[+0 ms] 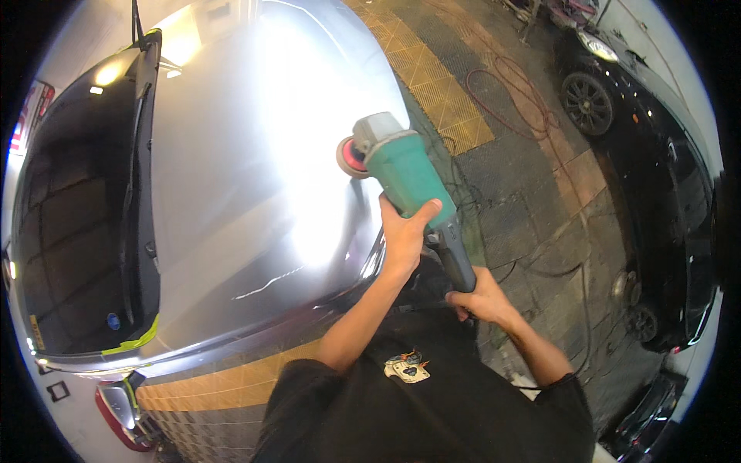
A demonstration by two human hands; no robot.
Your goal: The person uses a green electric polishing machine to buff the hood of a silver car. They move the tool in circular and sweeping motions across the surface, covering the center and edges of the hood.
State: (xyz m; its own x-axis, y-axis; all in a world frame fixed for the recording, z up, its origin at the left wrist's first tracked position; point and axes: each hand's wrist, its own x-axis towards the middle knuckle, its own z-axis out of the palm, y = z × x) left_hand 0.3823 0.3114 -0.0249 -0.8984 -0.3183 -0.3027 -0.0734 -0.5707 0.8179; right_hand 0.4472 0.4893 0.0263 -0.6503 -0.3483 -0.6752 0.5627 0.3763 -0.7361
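**Green polisher [409,176] held in two hands at a silver hood [224,177]**

The left hand [403,238] is closed around the green body, its thumb laid along one side and most of its fingers hidden beneath. The right hand [485,299] is wrapped round the rear end of the black handle [456,258], its grip partly out of sight. The polisher slants up and to the left, its grey head and red-backed pad [353,160] over the hood near the front edge; whether the pad touches the paint cannot be told.

The person's black shirt [463,417] comes close to the car's edge and carries a small playing-card print [407,367]. White glare washes out the middle of the hood. Beyond it lie a wiper [137,108] and the dark windscreen [69,208], with yellow-green tape [133,339] at a lower corner and a round blue sticker [113,321], too small to read. A side mirror [117,404] juts out at lower left.

To the right, a dark cable [584,309] and a looped reddish hose [502,123] cross the grey and yellow floor tiles [432,81]. A black car [671,201] stands beyond them, with another dark car [651,417] at lower right.
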